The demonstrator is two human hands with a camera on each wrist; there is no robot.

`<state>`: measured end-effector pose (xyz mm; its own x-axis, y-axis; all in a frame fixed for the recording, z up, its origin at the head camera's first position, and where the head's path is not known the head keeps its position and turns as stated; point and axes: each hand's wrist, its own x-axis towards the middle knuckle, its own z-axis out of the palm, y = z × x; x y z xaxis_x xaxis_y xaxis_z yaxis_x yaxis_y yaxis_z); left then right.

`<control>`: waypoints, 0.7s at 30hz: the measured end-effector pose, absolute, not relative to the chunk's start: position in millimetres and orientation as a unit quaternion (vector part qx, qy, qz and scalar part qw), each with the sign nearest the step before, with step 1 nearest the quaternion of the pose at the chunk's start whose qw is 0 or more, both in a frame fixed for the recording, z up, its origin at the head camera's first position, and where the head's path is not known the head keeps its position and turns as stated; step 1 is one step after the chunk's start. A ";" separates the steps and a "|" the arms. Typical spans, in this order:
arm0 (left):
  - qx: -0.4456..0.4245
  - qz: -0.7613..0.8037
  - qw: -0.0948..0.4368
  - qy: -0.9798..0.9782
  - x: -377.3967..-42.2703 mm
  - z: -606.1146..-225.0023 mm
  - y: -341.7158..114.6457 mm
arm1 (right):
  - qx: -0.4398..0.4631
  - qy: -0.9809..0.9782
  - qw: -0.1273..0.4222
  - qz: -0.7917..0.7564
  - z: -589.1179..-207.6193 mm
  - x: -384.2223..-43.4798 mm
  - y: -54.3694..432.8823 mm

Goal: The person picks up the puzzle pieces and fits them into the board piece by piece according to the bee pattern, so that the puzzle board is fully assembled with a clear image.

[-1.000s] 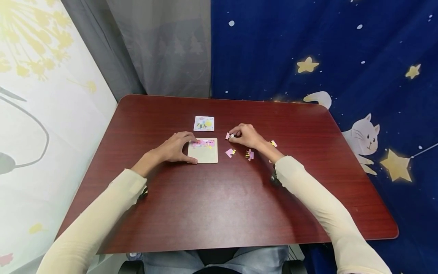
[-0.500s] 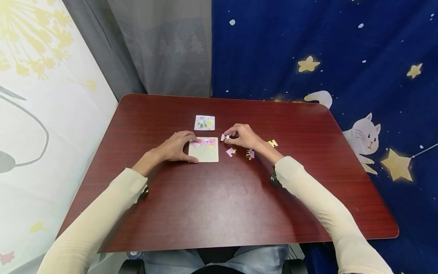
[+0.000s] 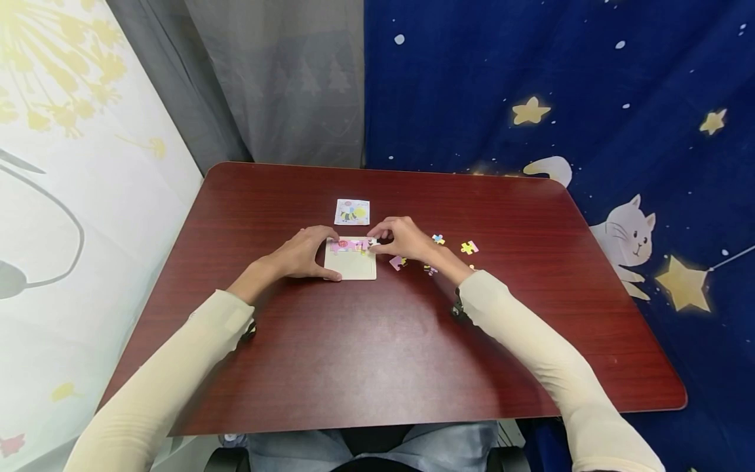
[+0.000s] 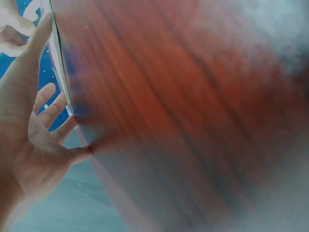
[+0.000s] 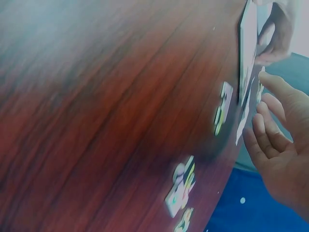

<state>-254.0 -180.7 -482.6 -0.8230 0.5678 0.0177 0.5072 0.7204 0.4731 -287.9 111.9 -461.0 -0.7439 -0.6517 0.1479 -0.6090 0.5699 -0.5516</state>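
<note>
My left hand [image 3: 303,254] rests at the left side of a pale square puzzle tray [image 3: 356,267], thumb along its near left corner and fingertips by its far left corner. In the left wrist view the fingers [image 4: 57,105] are spread and nearly straight at the tray's edge. Pink puzzle pieces [image 3: 349,244] fill part of the tray's far row. Over the far right corner, my right hand [image 3: 402,237] pinches a small puzzle piece [image 3: 372,242] between thumb and fingertips. In the right wrist view that piece [image 5: 261,87] shows only in part, beside the thumb tip.
A card with a bee picture [image 3: 352,212] lies just beyond the tray. To the right are several loose puzzle pieces, among them a purple one [image 3: 396,263], a yellow one [image 3: 469,247] and a blue one [image 3: 438,239]. The brown table's far edge [image 3: 448,174] meets curtains.
My right hand has moved left with its puzzle piece, from the table beside the tray to the tray's far right corner. My left hand has stayed at the tray.
</note>
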 end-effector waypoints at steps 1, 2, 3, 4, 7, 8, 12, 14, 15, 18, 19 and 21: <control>0.290 0.236 0.064 0.925 -254.0 -482.6 -180.5 | -0.359 0.884 0.036 -0.296 -461.4 -287.6 109.6; 0.290 0.236 0.064 0.925 -253.9 -482.7 -180.5 | -0.362 0.883 0.036 -0.295 -461.7 -287.2 107.5; 0.290 0.236 0.063 0.925 -254.0 -482.8 -180.5 | -0.366 0.882 0.036 -0.295 -462.0 -286.8 105.6; 0.290 0.236 0.063 0.925 -253.9 -482.9 -180.6 | -0.369 0.881 0.035 -0.293 -462.2 -286.2 103.6; 0.292 0.235 0.060 0.925 -253.9 -482.9 -180.5 | -0.375 0.879 0.033 -0.291 -462.6 -284.7 98.2; 0.293 0.234 0.059 0.925 -253.8 -482.8 -180.4 | -0.377 0.879 0.032 -0.291 -463.0 -284.3 96.4; 0.299 0.232 0.057 0.924 -253.1 -482.2 -180.2 | -0.379 0.876 0.033 -0.296 -464.9 -283.2 89.4; 0.301 0.231 0.058 0.924 -252.9 -481.7 -180.4 | -0.379 0.875 0.035 -0.298 -466.3 -283.1 86.3; 0.301 0.230 0.059 0.924 -252.7 -481.5 -180.4 | -0.379 0.875 0.035 -0.300 -467.0 -283.1 84.7; 0.300 0.228 0.061 0.924 -252.4 -481.4 -180.1 | -0.378 0.874 0.038 -0.304 -468.4 -282.8 79.9; 0.300 0.228 0.061 0.924 -252.3 -481.3 -180.1 | -0.377 0.873 0.039 -0.306 -468.7 -282.4 78.3; 0.301 0.228 0.060 0.924 -252.0 -481.1 -180.0 | -0.378 0.873 0.041 -0.306 -469.5 -281.9 75.3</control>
